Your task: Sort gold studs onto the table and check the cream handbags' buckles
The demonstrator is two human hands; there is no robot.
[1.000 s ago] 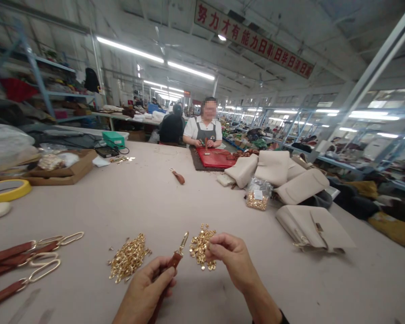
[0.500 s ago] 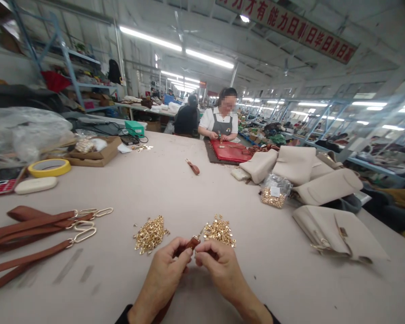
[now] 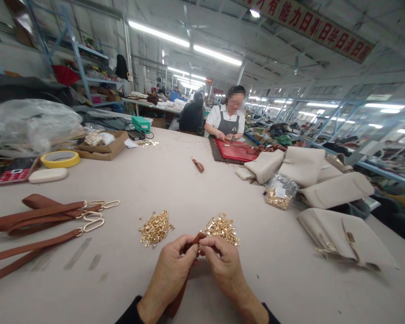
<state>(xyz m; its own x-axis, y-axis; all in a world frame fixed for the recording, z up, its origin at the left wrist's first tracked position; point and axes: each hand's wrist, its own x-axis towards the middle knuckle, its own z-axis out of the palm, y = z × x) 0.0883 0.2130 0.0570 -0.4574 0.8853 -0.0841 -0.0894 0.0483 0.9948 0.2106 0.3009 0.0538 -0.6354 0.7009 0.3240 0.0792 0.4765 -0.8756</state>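
Observation:
My left hand [image 3: 172, 265] is closed round a brown leather strap [image 3: 180, 298], whose end pokes up between the two hands while its length hangs toward me. Close against it, my right hand [image 3: 224, 263] pinches at the strap's end; whatever sits between those fingertips is too small and covered to make out. Just beyond the hands lie two heaps of small gold metal fittings, a left heap [image 3: 155, 228] and a right heap [image 3: 224, 227]. Part of a gold-coloured clasp shows behind the strap end.
Brown straps with gold rings [image 3: 54, 211] lie at left, near yellow tape [image 3: 60, 159] and a cardboard box [image 3: 104, 150]. A short strap loop [image 3: 198, 165] lies mid-table. Beige bags [image 3: 344, 238] and a bag of fittings [image 3: 278, 198] sit right. A co-worker [image 3: 227, 119] works opposite.
The strap has turned in my hands, with more of its length now showing below them. My right fingers have come up against its end. The co-worker's hands have shifted, and my view has swung slightly left.

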